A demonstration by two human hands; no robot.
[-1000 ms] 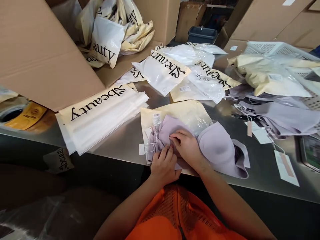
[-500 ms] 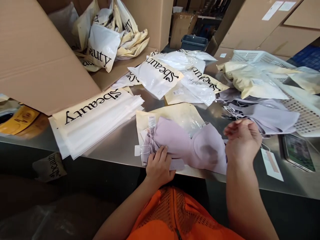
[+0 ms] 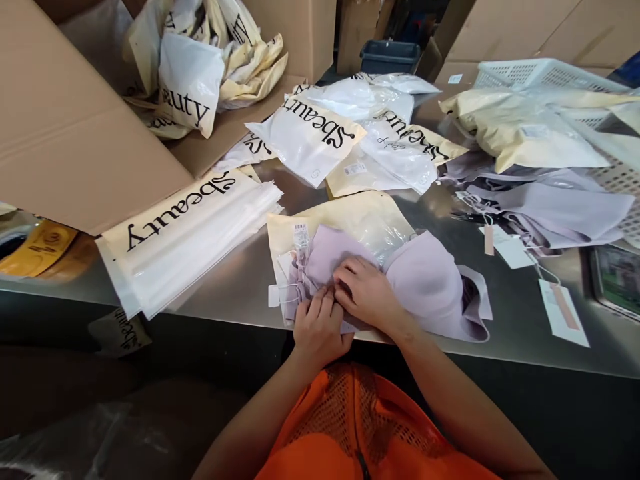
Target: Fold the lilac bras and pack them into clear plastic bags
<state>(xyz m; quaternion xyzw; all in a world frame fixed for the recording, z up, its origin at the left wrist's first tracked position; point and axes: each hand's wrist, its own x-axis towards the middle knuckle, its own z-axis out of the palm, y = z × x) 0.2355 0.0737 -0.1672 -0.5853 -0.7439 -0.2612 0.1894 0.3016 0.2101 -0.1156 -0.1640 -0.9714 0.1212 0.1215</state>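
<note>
A lilac bra (image 3: 425,277) lies at the front edge of the metal table, partly on a cream and clear plastic bag (image 3: 365,207). My left hand (image 3: 320,330) grips the bra's left side at the bottom, its fingers curled over the fabric. Right beside it, my right hand (image 3: 370,293) has bent fingers closed on the left cup; the fingertips are partly hidden. White tags (image 3: 274,296) on loops hang at the bra's left end. The right band of the bra extends loosely across the table.
A stack of flat printed bags (image 3: 200,233) lies to the left, beside an open carton (image 3: 95,127) of filled bags. Filled bags (image 3: 320,137) lie behind. On the right are more lilac garments (image 3: 565,210) with tags, a phone (image 3: 617,277) and white baskets (image 3: 545,73).
My right hand has come left from the bra's right end to its left cup, beside my left hand. The right band now spreads outward. The view has shifted slightly.
</note>
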